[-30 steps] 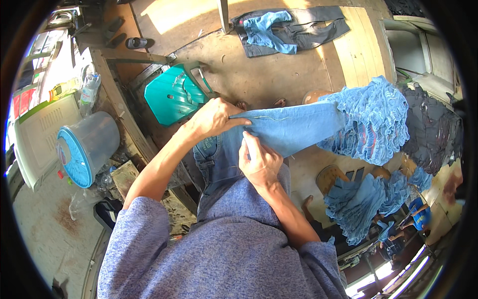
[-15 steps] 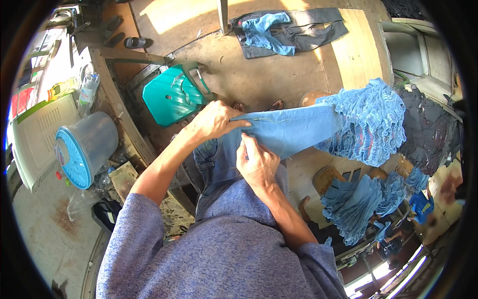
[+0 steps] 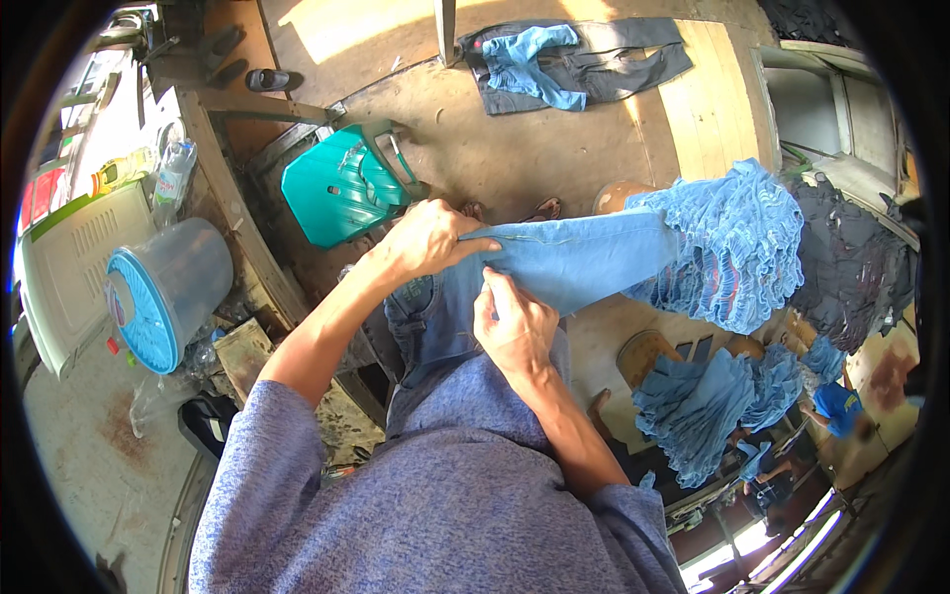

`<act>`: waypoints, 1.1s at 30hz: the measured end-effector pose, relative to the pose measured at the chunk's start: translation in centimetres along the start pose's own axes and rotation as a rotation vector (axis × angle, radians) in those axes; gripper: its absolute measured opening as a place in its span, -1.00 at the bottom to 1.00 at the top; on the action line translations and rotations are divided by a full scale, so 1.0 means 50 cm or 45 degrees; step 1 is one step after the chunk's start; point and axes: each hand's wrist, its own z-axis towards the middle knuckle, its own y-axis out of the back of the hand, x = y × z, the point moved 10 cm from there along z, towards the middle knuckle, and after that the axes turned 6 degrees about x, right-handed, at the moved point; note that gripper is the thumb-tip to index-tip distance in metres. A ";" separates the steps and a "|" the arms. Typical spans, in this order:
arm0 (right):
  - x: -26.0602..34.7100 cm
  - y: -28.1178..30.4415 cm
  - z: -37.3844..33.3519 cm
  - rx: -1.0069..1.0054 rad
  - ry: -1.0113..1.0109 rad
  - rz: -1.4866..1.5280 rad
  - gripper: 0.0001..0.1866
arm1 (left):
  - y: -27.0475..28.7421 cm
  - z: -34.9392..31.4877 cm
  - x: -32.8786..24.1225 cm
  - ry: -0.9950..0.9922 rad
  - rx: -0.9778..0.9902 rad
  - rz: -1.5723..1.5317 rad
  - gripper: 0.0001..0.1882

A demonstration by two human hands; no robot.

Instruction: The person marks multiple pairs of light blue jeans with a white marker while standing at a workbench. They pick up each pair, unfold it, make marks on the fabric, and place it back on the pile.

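Note:
A pair of light blue jeans (image 3: 584, 259) lies across my lap, one leg stretched out to the right. My left hand (image 3: 426, 238) is closed on the far edge of the leg, thumb on top along the seam. Closed too, my right hand (image 3: 520, 315) rests on the near side of the leg, with thumb and forefinger pinched together at the cloth. What sits between those fingertips is hidden or too small to make out. The leg's far end reaches a tall stack of folded blue denim (image 3: 727, 243).
A green plastic stool (image 3: 341, 188) stands ahead on the left, near a lidded clear tub (image 3: 188, 287). Dark trousers (image 3: 623, 59) lie on the floor ahead. To the right are dark garments (image 3: 851, 262) and more denim piles (image 3: 693, 406). A person in blue (image 3: 836, 408) is farther right.
Both hands hold nearly the same place on the jeans. The view has shifted very slightly, and the person in blue at the right has changed posture a little.

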 end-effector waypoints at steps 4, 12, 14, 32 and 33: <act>-0.007 -0.001 0.009 -0.037 -0.018 0.050 -0.79 | 0.005 0.000 -0.006 -0.036 -0.042 0.025 -0.58; -0.006 -0.004 -0.001 0.064 -0.057 0.025 -0.83 | -0.004 -0.001 -0.003 -0.030 0.029 0.059 -0.58; -0.010 0.002 0.005 -0.009 -0.045 0.063 -0.83 | -0.008 0.000 0.001 0.000 0.041 0.073 -0.58; -0.018 -0.011 0.012 0.064 -0.010 0.012 -0.80 | -0.001 0.001 -0.002 -0.009 -0.066 0.066 -0.56; -0.016 -0.013 0.009 0.094 -0.005 -0.007 -0.81 | 0.001 0.000 -0.005 -0.027 -0.083 0.071 -0.56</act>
